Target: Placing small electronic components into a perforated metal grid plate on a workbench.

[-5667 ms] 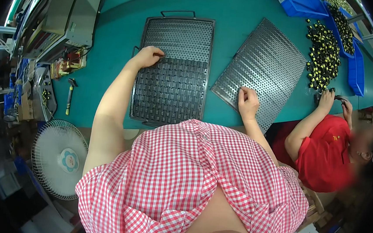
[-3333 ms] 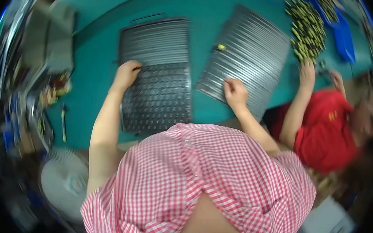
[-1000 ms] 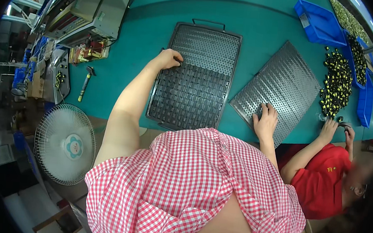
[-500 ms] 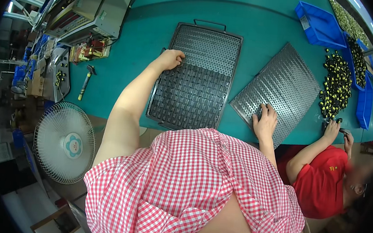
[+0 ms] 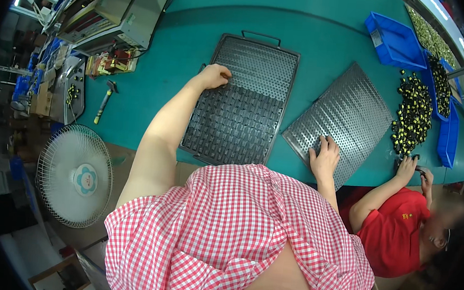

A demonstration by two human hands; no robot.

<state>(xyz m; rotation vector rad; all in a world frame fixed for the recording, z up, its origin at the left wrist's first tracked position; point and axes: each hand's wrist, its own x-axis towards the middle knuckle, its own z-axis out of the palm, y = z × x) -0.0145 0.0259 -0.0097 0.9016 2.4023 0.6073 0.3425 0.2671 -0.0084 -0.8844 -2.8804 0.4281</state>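
A dark rectangular tray with handles (image 5: 287, 103) lies in front of me on the green table. Its far part shows a grid of bare holes, while small black pieces (image 5: 239, 126) fill the nearer part in rows. Over the left side of the tray, where those rows begin, my left hand (image 5: 214, 77) has its fingers curled together; whatever they hold is too small to make out. To the right lies a loose perforated metal plate (image 5: 349, 113), set at an angle. My right hand (image 5: 324, 158) rests on its near left part, fingers spread.
Black-and-yellow parts (image 5: 412, 113) lie heaped at the right, beside blue bins (image 5: 395, 43). A person in a red shirt (image 5: 394, 231) works there with both hands. At left are a hammer (image 5: 105, 102), a grey instrument (image 5: 117, 13) and a fan (image 5: 77, 176).
The whole view has shifted slightly. My left hand stays curled at the edge of the filled rows, and my right hand still lies on the plate.
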